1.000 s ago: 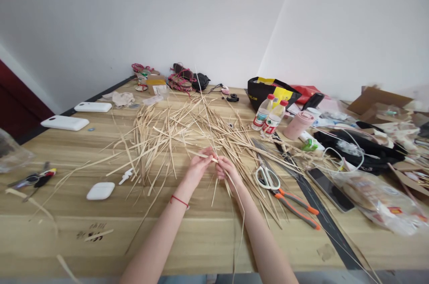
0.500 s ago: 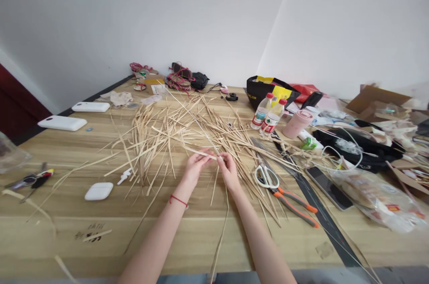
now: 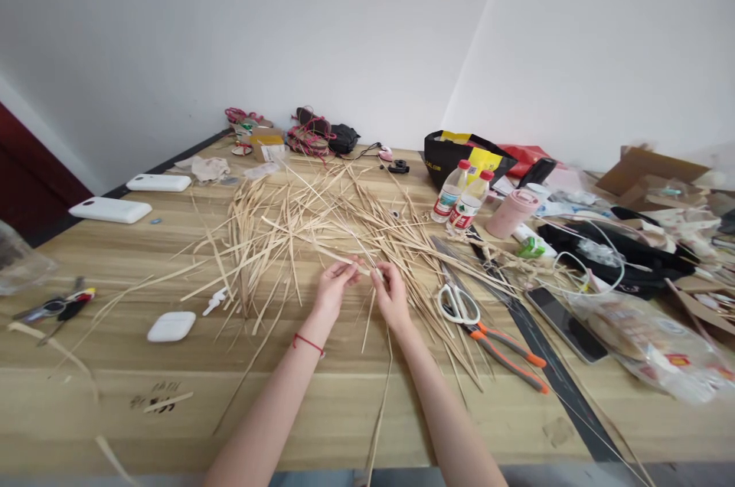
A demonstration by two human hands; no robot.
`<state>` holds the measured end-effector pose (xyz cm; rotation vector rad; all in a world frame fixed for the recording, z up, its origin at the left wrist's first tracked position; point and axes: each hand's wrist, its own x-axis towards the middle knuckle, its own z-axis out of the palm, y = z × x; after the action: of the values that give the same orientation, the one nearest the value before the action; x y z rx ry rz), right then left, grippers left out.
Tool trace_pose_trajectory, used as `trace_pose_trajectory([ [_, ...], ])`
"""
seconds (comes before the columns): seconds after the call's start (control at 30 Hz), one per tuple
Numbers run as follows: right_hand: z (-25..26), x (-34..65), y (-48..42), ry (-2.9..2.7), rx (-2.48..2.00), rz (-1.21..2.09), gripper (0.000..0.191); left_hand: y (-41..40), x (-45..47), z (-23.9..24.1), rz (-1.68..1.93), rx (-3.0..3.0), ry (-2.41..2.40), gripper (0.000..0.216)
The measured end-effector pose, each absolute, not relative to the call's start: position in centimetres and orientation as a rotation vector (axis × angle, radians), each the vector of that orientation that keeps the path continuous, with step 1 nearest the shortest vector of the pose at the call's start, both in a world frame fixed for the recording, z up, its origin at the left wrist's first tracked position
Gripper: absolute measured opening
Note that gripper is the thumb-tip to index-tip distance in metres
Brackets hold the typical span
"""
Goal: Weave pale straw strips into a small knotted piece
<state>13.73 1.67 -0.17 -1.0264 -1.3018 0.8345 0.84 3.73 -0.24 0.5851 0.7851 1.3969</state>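
My left hand [image 3: 333, 286] and my right hand [image 3: 392, 292] are close together above the near edge of a pile of pale, straw-like strips [image 3: 281, 223]. Between the fingertips of my left hand is a flat pale strip [image 3: 333, 253], whose free end reaches left over the pile. My right hand pinches a thin, light-coloured rod or wire [image 3: 327, 204] that slants up and away to the left; the strip's other end meets it at those fingers. What exactly lies under the right fingertips is hidden.
Scissors [image 3: 459, 305] and orange-handled pliers [image 3: 511, 355] lie right of my hands, with a phone [image 3: 566, 324] beyond. Two bottles [image 3: 451, 192], a pink cup [image 3: 513, 213] and a black bag [image 3: 439, 158] stand farther back. An earphone case [image 3: 171, 326] lies to the left.
The free end of the thin rod or wire has swung down slightly. My hands stay nearly in place, the left fingers shifting a little on the strip.
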Motion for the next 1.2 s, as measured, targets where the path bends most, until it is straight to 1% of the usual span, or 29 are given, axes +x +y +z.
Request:
trace_pose_trajectory([
  [0.13,-0.1,13.6,1.6,-1.242,-0.972,0.948,0.022,3.7,1.0,-0.4,1.375,0.471,0.716,0.021],
  [0.33,0.5,13.6,1.5,-1.118,-0.839,1.351,0.027,3.9,0.9,-0.5,1.333,0.388,0.638,0.015],
  [0.47,0.9,13.7,1.4,-1.094,-0.793,1.476,0.029,3.9,0.9,-0.6,1.302,0.374,0.592,0.013],
  [0.7,1.0,13.8,1.3,-1.099,-0.748,1.53,0.025,4.3,0.7,-0.6,1.33,0.377,0.478,0.009],
  [0.83,0.7,13.8,1.3,-1.073,-0.781,1.539,0.025,4.3,0.5,-0.6,1.315,0.426,0.457,0.008],
  [1.2,0.2,13.9,1.7,-0.995,-0.784,1.621,0.028,4.2,0.7,-0.5,1.335,0.448,0.51,0.013],
])
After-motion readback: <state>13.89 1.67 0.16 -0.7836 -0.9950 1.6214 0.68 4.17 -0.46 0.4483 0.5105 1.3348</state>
